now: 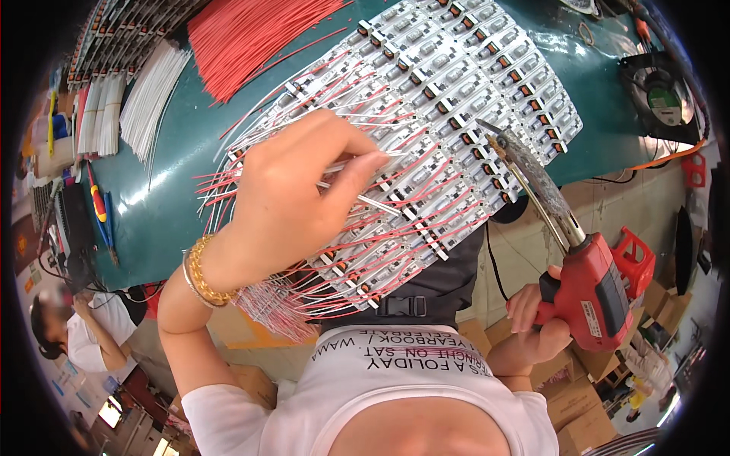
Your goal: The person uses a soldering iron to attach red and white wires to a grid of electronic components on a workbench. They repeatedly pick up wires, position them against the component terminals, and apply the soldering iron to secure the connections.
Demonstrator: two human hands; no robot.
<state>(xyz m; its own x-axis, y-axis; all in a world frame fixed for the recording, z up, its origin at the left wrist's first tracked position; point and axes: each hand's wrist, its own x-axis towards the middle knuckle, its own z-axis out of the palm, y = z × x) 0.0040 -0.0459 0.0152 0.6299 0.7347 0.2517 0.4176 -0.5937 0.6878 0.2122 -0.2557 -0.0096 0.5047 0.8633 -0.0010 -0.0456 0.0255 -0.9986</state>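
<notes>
My left hand (300,178) is over the panel of small circuit boards (487,72), its thumb and fingers pinched on thin white wires (376,204). Rows of red and white wires (437,182) run from the panel's left and near parts toward its left edge. In my right hand (536,323) is a red soldering gun (593,292), gripped by its handle. Its long metal tip (525,156) reaches up to the panel's right side; I cannot tell whether it touches a board.
A bundle of red wires (247,38) and white wire bundles (156,95) lie on the green table (171,220). Screwdriver (96,194) and tweezers-like tool (110,220) are at left. A fan (661,95) stands far right. Another person (95,330) sits at left; cardboard boxes (582,410) stand below right.
</notes>
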